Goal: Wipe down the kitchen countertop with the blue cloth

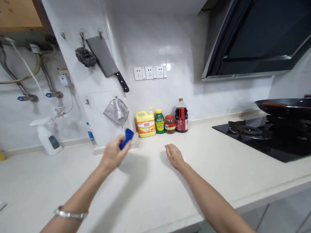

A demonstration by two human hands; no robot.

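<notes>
My left hand (114, 153) is closed around a small blue plastic object (126, 137) and holds it above the counter. The object is a little blurred, partly covered by my fingers, and its kind is unclear. My right hand (174, 156) rests on the white countertop (150, 200) with its fingers loosely curled together and nothing visible in them. Beyond the hands, against the wall, stand a yellow detergent jug (146, 125), a green bottle with a yellow cap (159, 121), a red-lidded jar (170, 124) and a large dark sauce bottle (181, 117).
A cleaver (104, 56), a steel wool scrubber (86, 57) and a silvery cloth (117, 111) hang on hooks. At right, a wok (286, 108) sits on the black gas hob (262, 145) below a range hood (257, 42). A white spray bottle (49, 139) stands at left.
</notes>
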